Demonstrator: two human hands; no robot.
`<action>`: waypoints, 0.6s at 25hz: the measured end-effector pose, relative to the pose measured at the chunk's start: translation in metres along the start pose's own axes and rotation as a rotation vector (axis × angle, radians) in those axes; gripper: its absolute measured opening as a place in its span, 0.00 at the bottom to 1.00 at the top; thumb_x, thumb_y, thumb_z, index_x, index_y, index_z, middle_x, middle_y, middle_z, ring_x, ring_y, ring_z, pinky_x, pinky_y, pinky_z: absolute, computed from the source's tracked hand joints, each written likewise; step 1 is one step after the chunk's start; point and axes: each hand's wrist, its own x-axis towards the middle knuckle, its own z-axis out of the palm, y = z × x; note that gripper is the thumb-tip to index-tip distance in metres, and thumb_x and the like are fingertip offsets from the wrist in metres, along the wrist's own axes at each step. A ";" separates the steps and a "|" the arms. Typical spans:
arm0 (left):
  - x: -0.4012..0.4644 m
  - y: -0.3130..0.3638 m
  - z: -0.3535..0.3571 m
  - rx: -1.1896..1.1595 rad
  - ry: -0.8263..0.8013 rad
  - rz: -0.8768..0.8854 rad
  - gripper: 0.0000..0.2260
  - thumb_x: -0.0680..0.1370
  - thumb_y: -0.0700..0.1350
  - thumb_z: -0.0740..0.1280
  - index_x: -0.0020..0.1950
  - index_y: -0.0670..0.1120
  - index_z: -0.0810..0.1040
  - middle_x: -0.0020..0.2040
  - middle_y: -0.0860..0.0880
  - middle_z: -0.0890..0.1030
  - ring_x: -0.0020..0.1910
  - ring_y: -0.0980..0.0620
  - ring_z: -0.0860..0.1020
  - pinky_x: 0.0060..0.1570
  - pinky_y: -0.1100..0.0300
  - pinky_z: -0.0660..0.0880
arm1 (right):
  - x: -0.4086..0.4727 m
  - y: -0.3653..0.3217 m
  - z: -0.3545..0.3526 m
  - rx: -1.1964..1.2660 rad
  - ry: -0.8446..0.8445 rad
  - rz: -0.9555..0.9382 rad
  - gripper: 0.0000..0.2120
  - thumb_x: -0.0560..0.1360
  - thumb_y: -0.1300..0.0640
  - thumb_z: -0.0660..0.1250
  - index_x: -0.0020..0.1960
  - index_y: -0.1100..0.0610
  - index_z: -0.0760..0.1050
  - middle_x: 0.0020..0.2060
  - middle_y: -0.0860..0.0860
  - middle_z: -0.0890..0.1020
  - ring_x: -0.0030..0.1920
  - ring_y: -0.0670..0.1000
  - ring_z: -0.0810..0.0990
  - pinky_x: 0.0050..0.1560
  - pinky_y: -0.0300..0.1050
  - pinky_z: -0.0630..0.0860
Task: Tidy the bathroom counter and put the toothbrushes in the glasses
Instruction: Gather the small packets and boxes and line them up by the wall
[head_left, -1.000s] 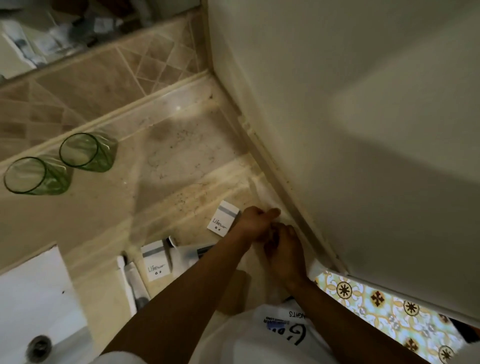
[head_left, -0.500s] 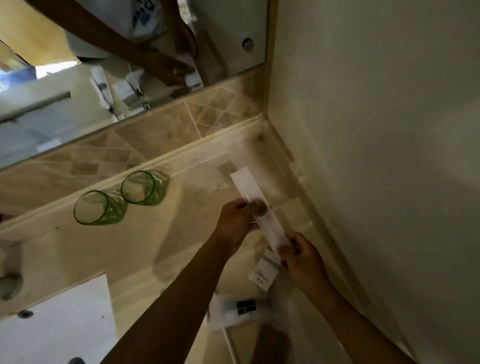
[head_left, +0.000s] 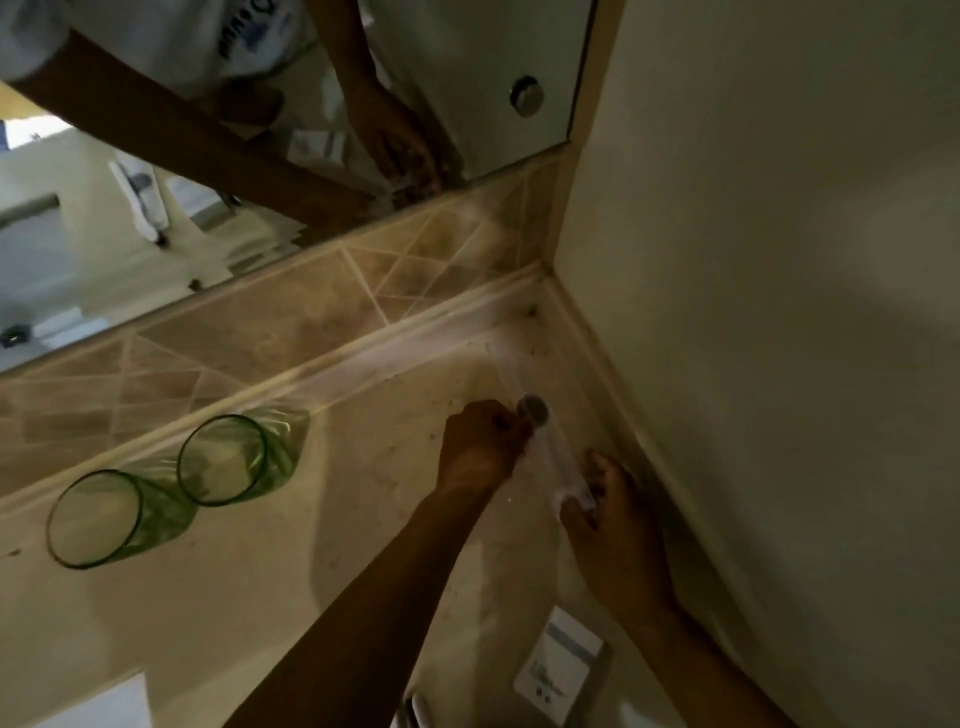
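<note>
Green-tinted glass marks the two tumblers, the nearer glass and the farther glass, standing upright side by side on the beige stone surface, close against the tiled upstand below the mirror. Taking that pair as the landmark, everything else sits to their right, toward the corner where the wall meets the surface.

Well right of the glasses, both hands are raised a little over the surface and share one long, clear-wrapped toothbrush packet. The left hand is clenched around its upper part, thumb and fingers pinching near a dark rounded end, while the right hand grips the lower end between fingertips. Dim light and blur hide whether the wrapper is already torn. Farther from the glasses, toward the viewer, a small white carton lies flat on the surface, and the corner of a white sink shows at the bottom edge, below the glasses.

By my reading, the step in hand is unwrapping a toothbrush; neither glass holds one yet, so the task looks to be in its early part. The next move likely calls for pulling the brush free of the sleeve, then carrying it left to a glass and lowering it in, handle first. The loose wrapper and carton would still need clearing.
</note>
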 end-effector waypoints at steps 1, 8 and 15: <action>0.000 -0.003 0.000 0.138 0.030 0.062 0.11 0.80 0.55 0.66 0.44 0.49 0.79 0.38 0.50 0.81 0.34 0.53 0.79 0.34 0.58 0.76 | -0.003 0.002 0.000 -0.076 0.010 0.007 0.27 0.77 0.47 0.67 0.74 0.50 0.64 0.69 0.48 0.71 0.56 0.47 0.80 0.50 0.38 0.76; 0.007 -0.054 -0.012 0.812 0.182 0.771 0.22 0.81 0.55 0.57 0.73 0.49 0.70 0.76 0.42 0.66 0.77 0.38 0.59 0.74 0.37 0.57 | -0.023 -0.004 0.034 -0.542 0.092 -0.308 0.27 0.69 0.51 0.69 0.67 0.54 0.74 0.67 0.51 0.74 0.66 0.54 0.69 0.66 0.51 0.69; 0.019 -0.049 -0.008 0.879 0.073 0.729 0.27 0.82 0.61 0.45 0.79 0.53 0.55 0.81 0.45 0.52 0.80 0.42 0.44 0.77 0.39 0.45 | -0.009 -0.012 0.041 -0.679 0.075 -0.195 0.36 0.69 0.45 0.67 0.74 0.57 0.67 0.71 0.53 0.72 0.71 0.57 0.68 0.67 0.54 0.67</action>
